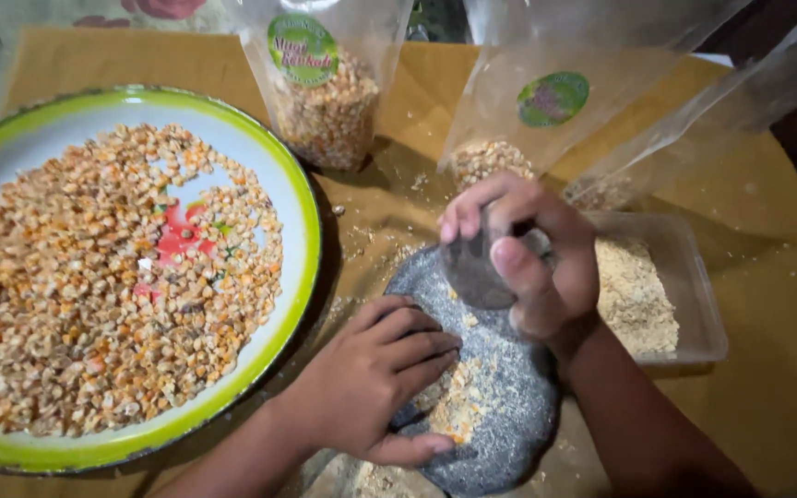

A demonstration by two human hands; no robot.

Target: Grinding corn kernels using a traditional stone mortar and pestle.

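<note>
A dark grey stone mortar [509,406] lies on the table in front of me, with crushed yellow grain [458,406] on its flat surface. My left hand [375,378] rests flat on the mortar's near left edge, fingers together and curled over the rim. My right hand [532,254] is raised over the mortar's far side and grips a dark grey stone pestle [474,269], its rounded end pointing down at the mortar.
A large white enamel tray with a green rim [302,212] holds many dried corn kernels [103,286] at the left. Behind stand clear plastic bags of kernels [329,106], [491,157]. A clear plastic tub [694,295] of ground meal sits to the right.
</note>
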